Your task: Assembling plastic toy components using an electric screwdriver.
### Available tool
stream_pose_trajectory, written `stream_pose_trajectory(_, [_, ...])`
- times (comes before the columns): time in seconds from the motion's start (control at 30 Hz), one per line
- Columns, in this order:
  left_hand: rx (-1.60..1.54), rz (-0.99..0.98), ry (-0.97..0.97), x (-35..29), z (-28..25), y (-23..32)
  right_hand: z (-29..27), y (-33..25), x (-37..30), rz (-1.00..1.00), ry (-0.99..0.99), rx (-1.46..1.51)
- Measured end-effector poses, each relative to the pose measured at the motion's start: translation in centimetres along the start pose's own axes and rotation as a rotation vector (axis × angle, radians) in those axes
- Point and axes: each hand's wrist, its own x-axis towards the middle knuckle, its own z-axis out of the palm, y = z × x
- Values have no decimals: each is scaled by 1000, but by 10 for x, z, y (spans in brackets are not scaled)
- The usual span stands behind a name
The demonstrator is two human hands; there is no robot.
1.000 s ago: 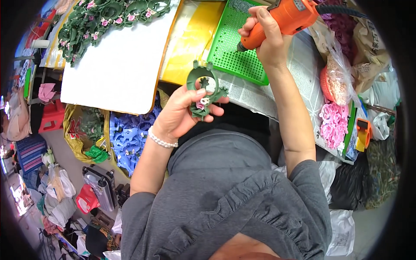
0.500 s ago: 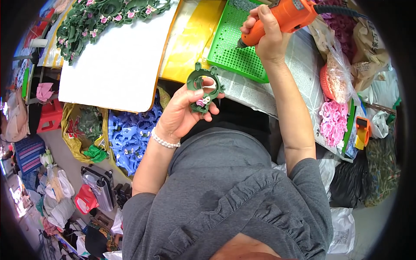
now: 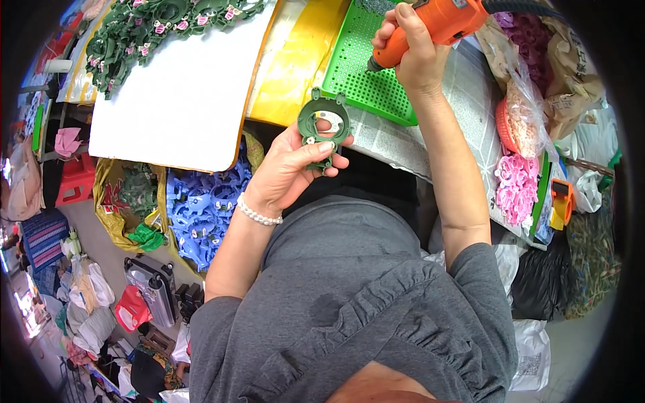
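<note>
- The left grip (image 3: 289, 161) is closed around a green plastic part (image 3: 322, 106), thumb on the near side and fingertips showing beyond it.
- This part is held up in front of the body, by the near edge of the table (image 3: 463, 94); its round ring faces upward, with two small lugs at the far end.
- A beaded bracelet (image 3: 259, 211) circles the left wrist.
- The right grip (image 3: 420, 57) is wrapped around an orange power tool (image 3: 440, 28), whose dark nose points down and to the left over a green perforated tray (image 3: 359, 50); whether the two touch, I cannot tell.
- A black cable (image 3: 521, 7) runs from the tool's back end.
- Small grey pieces (image 3: 376, 6) lie at the far end of the tray.
- Left of the tray is a yellow-wrapped surface (image 3: 289, 74), then a white board (image 3: 175, 107) with many green parts (image 3: 141, 37) with pink details heaped along its far side.
- Below the board, blue plastic parts (image 3: 205, 215) fill a container beside a yellow bag (image 3: 107, 218).
- Pink plastic parts (image 3: 517, 188) lie on the right, near a red basket (image 3: 507, 127).
</note>
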Motion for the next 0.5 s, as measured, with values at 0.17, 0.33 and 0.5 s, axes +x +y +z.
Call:
stream_pose_trajectory(0.17, [-4, 29, -15, 4, 2, -1, -16, 26, 12, -116, -157, 392])
stream_pose_trajectory(0.33, [-1, 93, 49, 6, 6, -7, 0, -19, -5, -23, 13, 56])
stream_pose_trajectory(0.5, [-16, 196, 148, 13, 14, -13, -21, -32, -8, -48, -231, 163])
